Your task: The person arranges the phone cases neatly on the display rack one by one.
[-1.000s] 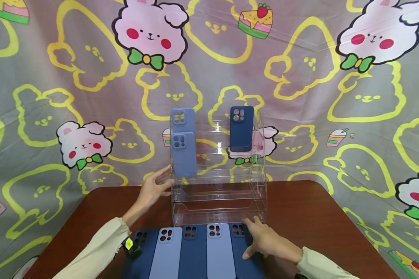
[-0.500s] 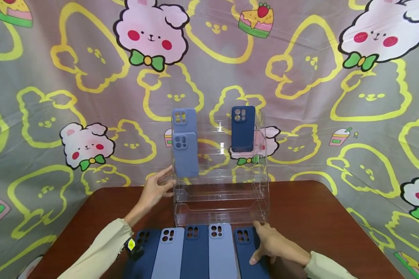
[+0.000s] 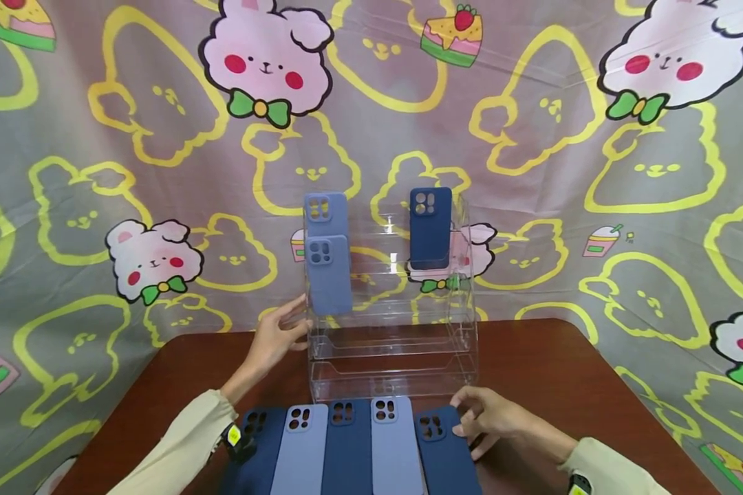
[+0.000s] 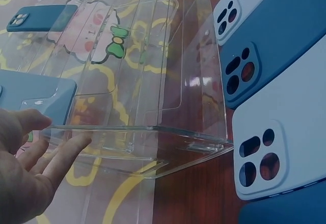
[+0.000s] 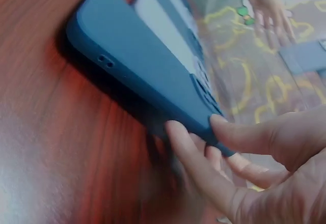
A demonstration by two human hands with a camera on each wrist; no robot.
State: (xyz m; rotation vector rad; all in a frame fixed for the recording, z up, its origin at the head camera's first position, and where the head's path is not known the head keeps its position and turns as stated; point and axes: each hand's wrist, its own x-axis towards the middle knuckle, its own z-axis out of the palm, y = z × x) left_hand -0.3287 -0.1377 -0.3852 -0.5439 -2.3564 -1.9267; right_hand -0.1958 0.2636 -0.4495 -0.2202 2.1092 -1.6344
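Surface and room: patterned cloth (image 3: pixel 371 137), with rabbit faces and yellow outlines, is hanging behind 1 red-brown table (image 3: pixel 551 385). At left, 1 left hand (image 3: pixel 272 344) is spreading its fingers beside 1 clear tiered rack (image 3: pixel 384 385). The rack is holding 2 light blue cases (image 3: pixel 329 282) at left, the lower overlapping the upper, and 1 dark blue case (image 3: pixel 430 234) at right. In front, 4 cases (image 3: pixel 348 457), alternating dark and light blue, are lying side by side; at the row's right end, 1 dark blue phone case (image 3: pixel 447 457) is lying askew, and 1 right hand (image 3: pixel 492 419) is pinching its upper right corner.

Obscured: 1 wrist device (image 3: pixel 238 440) is partly covering the leftmost case; whether the left fingertips are touching the rack, the views are not telling. The lower ends of the 5 front cases are running out of the head view.

Changed since 1.0 s ago: the right hand is no longer draping over its case but gripping the corner; that case is now angling away from its light blue neighbour.
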